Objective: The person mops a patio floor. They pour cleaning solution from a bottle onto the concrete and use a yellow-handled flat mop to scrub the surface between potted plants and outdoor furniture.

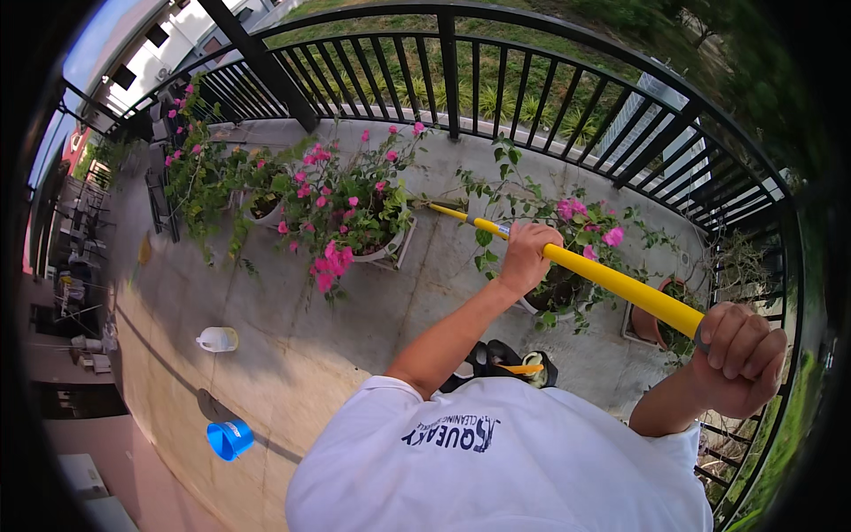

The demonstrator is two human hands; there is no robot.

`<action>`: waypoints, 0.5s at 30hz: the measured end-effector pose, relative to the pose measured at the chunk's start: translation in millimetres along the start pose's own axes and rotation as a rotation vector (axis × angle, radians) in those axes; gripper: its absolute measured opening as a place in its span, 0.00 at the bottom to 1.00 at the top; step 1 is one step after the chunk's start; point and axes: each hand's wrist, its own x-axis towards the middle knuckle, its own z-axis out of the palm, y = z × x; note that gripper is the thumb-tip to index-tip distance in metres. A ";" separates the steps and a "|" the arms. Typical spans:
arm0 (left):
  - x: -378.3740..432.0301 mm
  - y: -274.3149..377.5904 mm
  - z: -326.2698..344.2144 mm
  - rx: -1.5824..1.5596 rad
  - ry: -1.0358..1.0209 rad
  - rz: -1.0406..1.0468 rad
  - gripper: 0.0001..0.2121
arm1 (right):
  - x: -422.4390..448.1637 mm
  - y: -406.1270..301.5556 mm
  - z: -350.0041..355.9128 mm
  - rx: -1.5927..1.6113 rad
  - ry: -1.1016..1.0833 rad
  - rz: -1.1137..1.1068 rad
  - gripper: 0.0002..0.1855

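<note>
A long yellow pole [615,284] runs slantwise across the view, its thick end at the right. My left hand [530,255] is wrapped around it partway along, just past a grey collar and a small label. At the thick end, my right hand [739,359] grips the grey butt. The thin far end of the pole reaches the floor between two potted plants; what it carries there is too small to tell. Pink-flowered bougainvillea [332,199] in a white pot [385,249] stands left of that end. Another bougainvillea [565,266] grows beneath the pole, partly hidden by it.
Black metal railing [454,73] curves around the concrete floor [319,346]. A terracotta pot [655,316] stands by the right corner. On the left are a white plastic jug [218,339] and a blue bucket [230,439]. Folded dark chairs [159,193] lean farther back. My shoes [505,362] show below.
</note>
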 end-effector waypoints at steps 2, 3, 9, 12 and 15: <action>1.5 -5.0 -1.0 -0.012 -0.006 -0.032 0.05 | -3.9 7.0 4.1 -0.070 0.015 -0.008 0.14; 0.8 -13.6 -2.8 0.033 -0.002 -0.050 0.05 | -7.5 15.4 4.1 -0.055 0.039 0.003 0.15; 16.0 -68.6 0.7 0.085 -0.151 -0.095 0.04 | -20.0 63.3 -5.3 -0.082 0.167 0.030 0.15; 26.7 -77.7 2.8 0.088 -0.231 -0.019 0.03 | -20.3 70.4 -12.6 -0.093 0.254 0.025 0.16; 42.0 -84.9 4.2 0.052 -0.361 -0.028 0.03 | -14.7 78.5 -22.7 -0.113 0.335 -0.006 0.17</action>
